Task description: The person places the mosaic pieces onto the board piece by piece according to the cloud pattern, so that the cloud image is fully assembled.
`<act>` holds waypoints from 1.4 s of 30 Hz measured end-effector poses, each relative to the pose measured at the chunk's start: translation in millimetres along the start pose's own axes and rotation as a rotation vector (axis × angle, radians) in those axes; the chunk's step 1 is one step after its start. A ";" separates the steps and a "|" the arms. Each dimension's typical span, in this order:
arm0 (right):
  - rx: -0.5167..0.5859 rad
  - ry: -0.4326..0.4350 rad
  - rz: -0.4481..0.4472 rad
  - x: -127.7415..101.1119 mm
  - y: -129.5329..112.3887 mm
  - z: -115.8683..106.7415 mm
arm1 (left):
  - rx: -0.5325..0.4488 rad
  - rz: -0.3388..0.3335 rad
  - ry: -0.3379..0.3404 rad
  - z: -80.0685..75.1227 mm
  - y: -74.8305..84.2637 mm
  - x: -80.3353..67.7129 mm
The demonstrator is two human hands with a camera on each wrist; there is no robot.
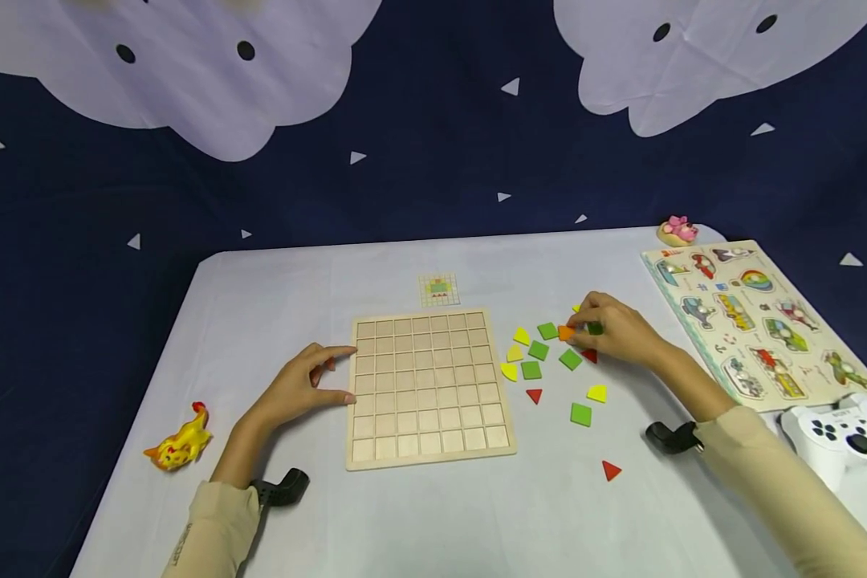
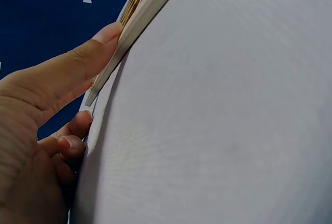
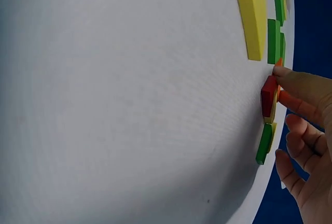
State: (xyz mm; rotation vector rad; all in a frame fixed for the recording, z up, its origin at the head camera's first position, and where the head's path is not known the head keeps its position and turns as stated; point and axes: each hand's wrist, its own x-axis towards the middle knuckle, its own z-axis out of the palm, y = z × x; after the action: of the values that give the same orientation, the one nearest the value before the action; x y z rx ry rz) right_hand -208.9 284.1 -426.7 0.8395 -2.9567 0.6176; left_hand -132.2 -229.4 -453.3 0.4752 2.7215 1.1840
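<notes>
Your right hand [image 1: 616, 331] rests among a scatter of small flat coloured tiles on the white counter [image 1: 260, 297], its fingers curled down over an orange tile [image 1: 566, 332] that they pinch at its edges; the tile lies just right of the wooden grid board [image 1: 428, 387], beside green squares [image 1: 538, 350] and yellow quarter-round pieces [image 1: 509, 371]. In the right wrist view the orange tile [image 3: 278, 62] shows only as a sliver at your fingertip, next to a red piece [image 3: 268, 95]. Judging by its thin, hard-edged look, the tile is light, stiff and smooth, likely to slide on the cloth, so it is best taken by two opposite edges rather than from the top face. Your left hand [image 1: 303, 387] steadies the board, thumb and forefinger spread and touching its left edge [image 2: 136, 23]. A small pattern card [image 1: 438, 290] lies behind the board, and loose red triangles [image 1: 610, 470] lie nearer you.
</notes>
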 end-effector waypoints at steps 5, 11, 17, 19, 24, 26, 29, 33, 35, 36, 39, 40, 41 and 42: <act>0.034 0.027 -0.003 1.9 0.1 4.1 | -0.003 -0.015 0.011 -0.9 -0.6 -2.0; 0.017 0.018 -0.004 4.9 -1.9 3.2 | 0.005 -0.030 0.011 -0.9 -1.3 -2.9; 0.007 0.017 -0.027 11.3 -13.2 -1.3 | -0.004 -0.022 0.015 -0.8 -0.9 -3.8; 0.016 0.012 -0.041 14.6 -19.1 -1.3 | -0.005 -0.022 0.016 -0.8 -1.4 -3.6; 0.038 0.000 -0.077 26.9 -35.7 7.0 | -0.005 -0.022 0.014 -0.5 -2.5 -3.0; 0.045 -0.008 -0.090 33.8 -44.0 12.0 | -0.004 -0.020 0.016 -0.4 -2.5 -3.0; 0.060 -0.032 -0.115 45.2 -58.7 18.7 | -0.011 -0.022 0.023 -0.1 -1.8 -3.4; 0.082 -0.063 -0.158 60.6 -79.3 25.3 | -0.018 -0.025 0.022 0.4 -1.4 -3.8; 0.090 -0.073 -0.182 67.5 -88.9 27.8 | -0.019 -0.026 0.019 0.4 -1.2 -3.8; 0.091 -0.072 -0.195 70.7 -93.3 29.4 | -0.019 -0.026 0.018 0.4 -1.0 -3.5; 0.086 -0.073 -0.230 79.9 -104.8 34.7 | -0.024 -0.026 0.011 0.1 -0.1 -2.8; 0.086 -0.074 -0.240 82.9 -108.3 36.3 | -0.025 -0.025 0.010 0.0 0.2 -2.5; 0.086 -0.076 -0.249 85.8 -111.6 38.1 | -0.026 -0.026 0.007 -0.2 0.6 -2.4; 0.088 -0.076 -0.255 88.4 -114.7 39.8 | -0.029 -0.026 0.006 -0.2 0.5 -2.1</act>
State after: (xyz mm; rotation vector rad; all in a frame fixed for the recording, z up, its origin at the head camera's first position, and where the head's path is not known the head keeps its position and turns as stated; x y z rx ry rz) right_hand -222.6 135.4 -411.1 1.2494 -2.8350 0.7176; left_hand -130.1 -229.9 -452.7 0.4325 2.7030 1.2181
